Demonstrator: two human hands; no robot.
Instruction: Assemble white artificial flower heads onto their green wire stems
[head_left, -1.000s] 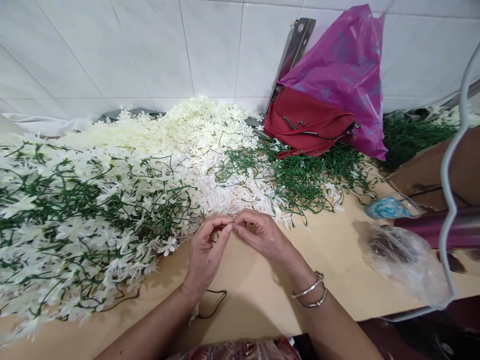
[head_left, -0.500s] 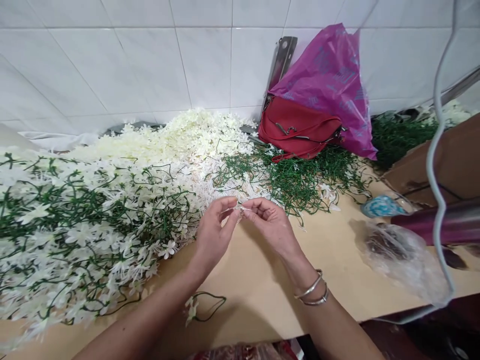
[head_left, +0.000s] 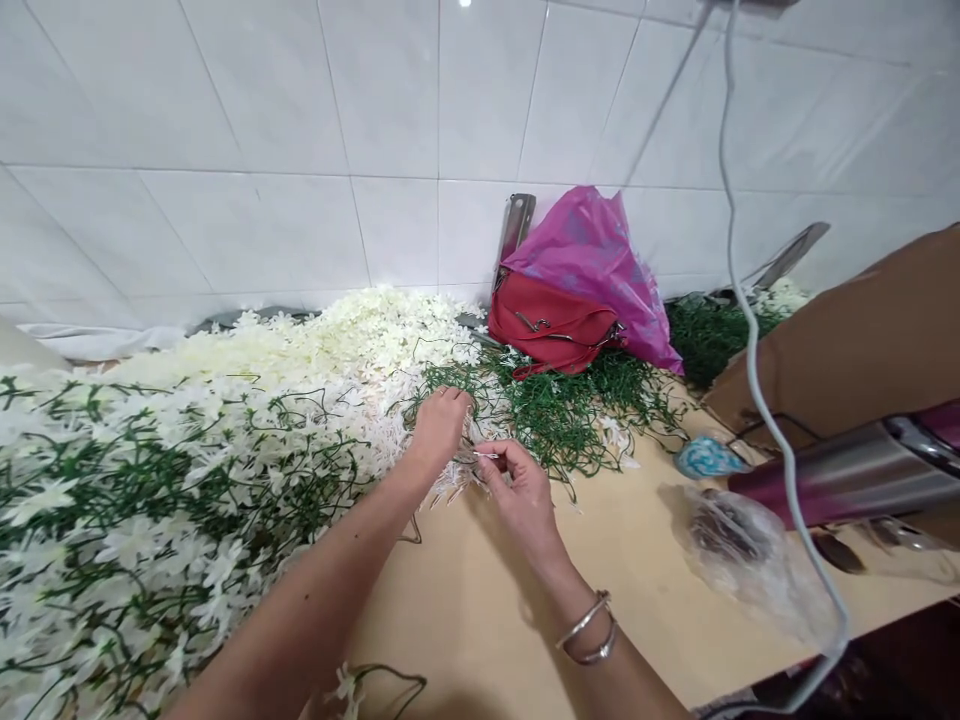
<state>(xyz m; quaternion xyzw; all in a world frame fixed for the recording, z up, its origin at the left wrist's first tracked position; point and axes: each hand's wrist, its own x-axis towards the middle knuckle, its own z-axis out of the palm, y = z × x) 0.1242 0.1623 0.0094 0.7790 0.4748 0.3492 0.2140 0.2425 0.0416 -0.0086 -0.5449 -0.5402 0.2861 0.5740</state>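
My left hand (head_left: 441, 422) is over the near edge of the green plastic stems (head_left: 459, 378), beside a heap of thin white flower pieces (head_left: 388, 402). Its fingers are curled in and point away, so their tips and whatever they grip are hidden. Just to the right, my right hand (head_left: 521, 490) pinches a small thin white flower piece (head_left: 486, 456) between thumb and fingers. On the left lies a big pile of artificial white flowers with green stems (head_left: 187, 500). One single flower on a bent stem (head_left: 386, 675) rests on the table near the front.
Cream petals (head_left: 367, 325) are heaped along the tiled wall. Behind the stems stand a red handbag (head_left: 551, 318) and a purple plastic bag (head_left: 600, 250). A cardboard box (head_left: 855, 320), steel bottle (head_left: 840, 475), clear plastic bag (head_left: 750, 550) and hanging white cable (head_left: 776, 425) are at right.
My hands, which were together, have parted. The left has moved forward to the stems and white pieces, while the right keeps its pinch. The view has tilted up and shifted right.
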